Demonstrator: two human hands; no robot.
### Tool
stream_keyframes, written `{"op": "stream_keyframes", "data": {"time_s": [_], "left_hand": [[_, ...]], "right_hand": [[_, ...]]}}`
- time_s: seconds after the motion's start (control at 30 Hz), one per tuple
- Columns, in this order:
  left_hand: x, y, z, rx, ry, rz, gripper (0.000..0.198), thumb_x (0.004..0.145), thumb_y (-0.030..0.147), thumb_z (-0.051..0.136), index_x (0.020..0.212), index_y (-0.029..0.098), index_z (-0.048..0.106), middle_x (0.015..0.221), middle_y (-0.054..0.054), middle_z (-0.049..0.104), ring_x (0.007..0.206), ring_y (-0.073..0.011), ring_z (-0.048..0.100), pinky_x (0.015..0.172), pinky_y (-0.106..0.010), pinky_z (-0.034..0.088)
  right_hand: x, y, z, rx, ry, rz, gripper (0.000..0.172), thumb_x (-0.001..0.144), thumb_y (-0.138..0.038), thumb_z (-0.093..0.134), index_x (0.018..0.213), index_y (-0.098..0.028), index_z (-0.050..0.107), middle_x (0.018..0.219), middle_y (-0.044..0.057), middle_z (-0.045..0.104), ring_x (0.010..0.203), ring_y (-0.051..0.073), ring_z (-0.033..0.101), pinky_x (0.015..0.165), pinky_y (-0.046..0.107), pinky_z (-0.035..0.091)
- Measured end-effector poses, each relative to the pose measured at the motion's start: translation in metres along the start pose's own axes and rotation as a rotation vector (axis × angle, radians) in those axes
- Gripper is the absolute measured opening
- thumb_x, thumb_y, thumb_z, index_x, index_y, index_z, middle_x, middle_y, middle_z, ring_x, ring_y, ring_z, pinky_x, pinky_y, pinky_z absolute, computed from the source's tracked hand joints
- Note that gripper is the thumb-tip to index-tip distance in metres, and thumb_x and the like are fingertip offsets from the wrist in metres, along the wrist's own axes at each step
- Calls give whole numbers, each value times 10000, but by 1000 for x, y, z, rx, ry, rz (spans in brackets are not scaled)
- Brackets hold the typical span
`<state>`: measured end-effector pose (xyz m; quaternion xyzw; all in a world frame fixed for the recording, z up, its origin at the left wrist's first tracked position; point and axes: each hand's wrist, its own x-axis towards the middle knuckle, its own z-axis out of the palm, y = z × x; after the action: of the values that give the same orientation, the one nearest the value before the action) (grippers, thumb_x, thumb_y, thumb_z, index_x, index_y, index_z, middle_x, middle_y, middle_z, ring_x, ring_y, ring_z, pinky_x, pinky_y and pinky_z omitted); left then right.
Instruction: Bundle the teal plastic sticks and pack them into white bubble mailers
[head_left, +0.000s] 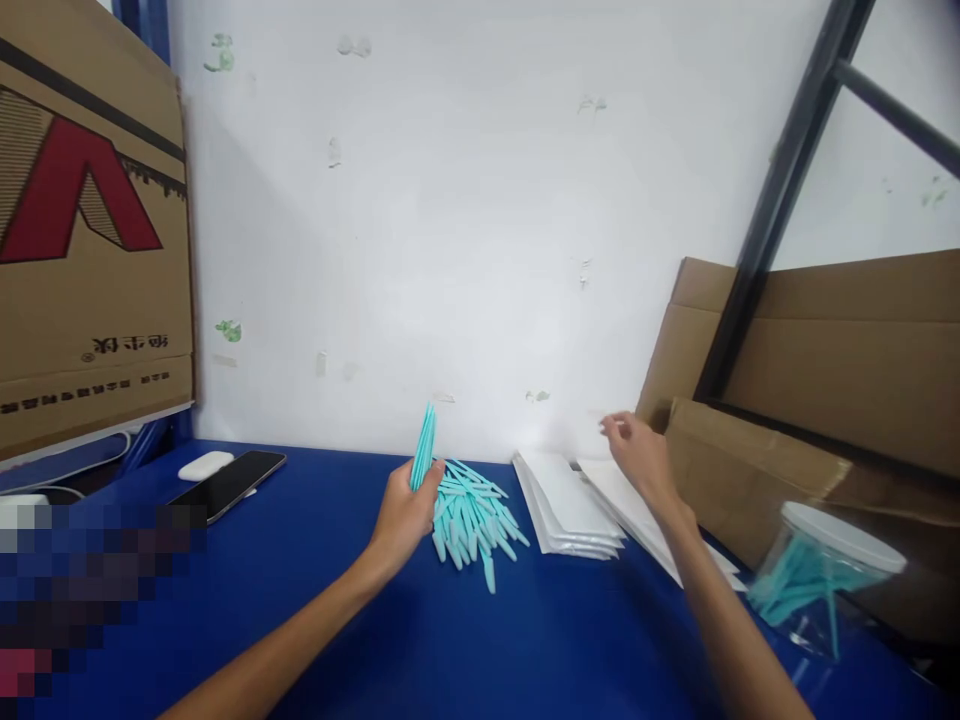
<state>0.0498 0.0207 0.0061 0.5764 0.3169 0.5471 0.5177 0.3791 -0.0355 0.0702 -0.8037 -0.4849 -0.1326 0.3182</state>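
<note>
My left hand [409, 510] is closed around a bundle of thin turquoise foam-tipped swabs [424, 450], held upright. Just right of it, a loose pile of the same swabs [472, 515] lies fanned out on the blue table [450, 650]. My right hand [636, 450] is raised above the white packets at the right, apart from the pile. Its fingers are curled into a pinch; whether anything small is between them cannot be made out. Below and to its left sits a stack of flat white packets [566, 505], with a second white stack [637, 515] partly behind my right forearm.
A clear tub with a white lid [844, 535] holds more turquoise sticks at the right. Cardboard boxes [750, 480] and a dark metal post [772, 200] stand behind it. At the left are a phone [229, 485], a white case [205, 466] and a large printed carton [90, 220].
</note>
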Motion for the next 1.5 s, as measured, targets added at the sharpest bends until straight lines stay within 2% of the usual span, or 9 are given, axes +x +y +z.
{"op": "stream_keyframes", "data": {"time_s": [0.1,0.23,0.33,0.47,0.6,0.8,0.93,1.2,1.5], "left_hand": [[1,1,-1,-11,-18,-28,440,790,587,639,701,221,411,462,116,302,357,-48,235,340,-174,232],[-3,3,1,-30,-42,-53,440,776,578,655,724,229,392,468,127,278,360,-45,211,333,-169,198],[-3,3,2,-9,-55,-39,448,778,586,656,722,228,393,471,127,273,363,-47,213,336,-172,202],[-2,-2,1,63,-53,23,438,808,585,628,706,222,404,484,115,290,373,-54,236,362,-185,242],[0,-8,0,170,-7,107,422,822,574,608,688,218,425,496,91,334,396,-75,281,393,-206,253],[0,-1,-1,304,22,223,410,879,571,542,700,206,487,550,52,435,493,-124,400,483,-231,326],[-4,9,-4,395,22,307,383,929,526,507,754,187,538,647,31,498,605,-141,453,580,-241,365],[-6,21,-7,494,6,400,333,977,468,450,926,189,624,741,3,611,678,-179,544,651,-255,387],[9,11,-28,1078,-107,310,223,949,351,472,1019,232,647,691,-63,649,617,-265,612,566,-275,279]], "right_hand": [[8,54,18,-133,-143,152,521,869,-542,532,1134,-114,665,1051,224,724,985,369,694,836,463,507],[0,86,46,-246,-270,244,766,645,-611,744,1231,-130,637,1096,227,711,988,392,692,806,485,520],[1,93,55,-308,-297,266,820,669,-617,724,1338,-169,569,1188,233,675,1094,434,643,826,539,499],[7,93,51,-346,-267,205,710,802,-608,605,1364,-179,541,1172,226,672,1107,440,625,825,566,485],[8,81,38,-348,-161,26,572,878,-454,553,1393,-209,497,1199,185,651,1150,413,583,900,564,450],[-5,30,25,-164,145,-473,697,810,-185,566,1473,-222,356,1319,142,537,1196,326,528,999,468,433],[-27,-8,27,-92,108,-709,730,768,-55,517,1453,-271,386,1315,106,529,1176,289,538,1011,459,439],[-60,-46,33,-131,-12,-904,796,756,-15,533,1481,-310,385,1405,102,498,1250,311,476,1060,526,388],[-65,-51,35,-145,-15,-941,809,761,-32,555,1497,-309,361,1438,103,479,1276,320,457,1072,563,371]]}}
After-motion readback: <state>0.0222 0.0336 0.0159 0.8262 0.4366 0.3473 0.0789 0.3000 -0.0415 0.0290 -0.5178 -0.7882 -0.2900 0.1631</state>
